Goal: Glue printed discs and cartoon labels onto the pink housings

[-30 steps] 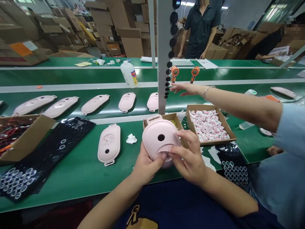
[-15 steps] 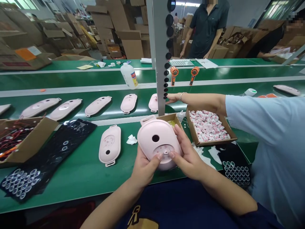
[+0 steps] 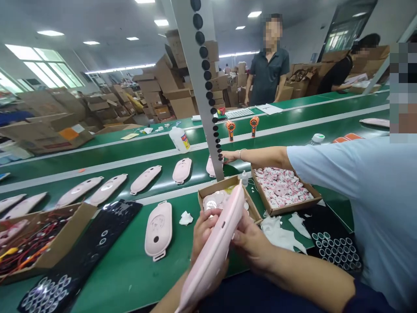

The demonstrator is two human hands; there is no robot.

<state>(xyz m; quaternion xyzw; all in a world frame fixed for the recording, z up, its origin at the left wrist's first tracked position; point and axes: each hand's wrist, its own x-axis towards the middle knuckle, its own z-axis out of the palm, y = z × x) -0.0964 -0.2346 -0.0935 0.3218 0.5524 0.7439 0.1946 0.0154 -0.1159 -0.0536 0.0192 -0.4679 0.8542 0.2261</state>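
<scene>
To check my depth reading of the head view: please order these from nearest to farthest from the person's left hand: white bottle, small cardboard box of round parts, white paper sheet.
1. small cardboard box: just beyond the left hand, straight ahead.
2. white bottle: farther back, left of the post.
3. white paper sheet: farthest back, right of the post.

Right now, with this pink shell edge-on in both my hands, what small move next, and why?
Probably tip the pink shell face-up: your left hand and right hand hold it edge-on, so its broad face barely shows, and a co-worker's arm crosses the belt beyond.
</scene>
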